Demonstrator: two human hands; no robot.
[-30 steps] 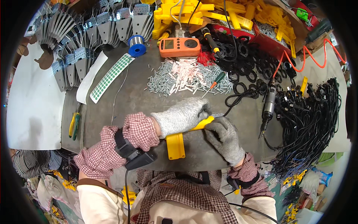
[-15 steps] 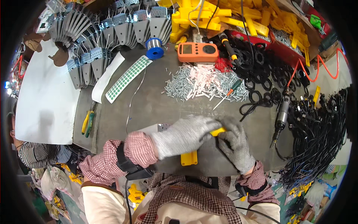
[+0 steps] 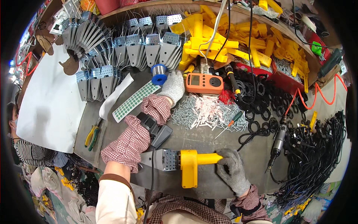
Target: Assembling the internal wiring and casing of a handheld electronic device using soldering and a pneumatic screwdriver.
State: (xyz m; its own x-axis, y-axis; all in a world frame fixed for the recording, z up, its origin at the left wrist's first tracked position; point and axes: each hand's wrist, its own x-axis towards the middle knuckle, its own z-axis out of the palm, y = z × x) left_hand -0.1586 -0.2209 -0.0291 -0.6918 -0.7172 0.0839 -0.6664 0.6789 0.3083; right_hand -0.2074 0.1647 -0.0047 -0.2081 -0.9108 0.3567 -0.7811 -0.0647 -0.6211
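Two grey knit gloves work over a dark, scuffed metal bench (image 3: 231, 143). The right hand (image 3: 233, 172) pinches the tip of a yellow plastic T-shaped handle (image 3: 193, 164) (joined to a perforated steel plate (image 3: 161, 159)) lying flat near the front edge. The left hand (image 3: 173, 86), fingers loosely curled, reaches toward an orange multimeter (image 3: 204, 83) beside a heap of small screws (image 3: 209, 114).
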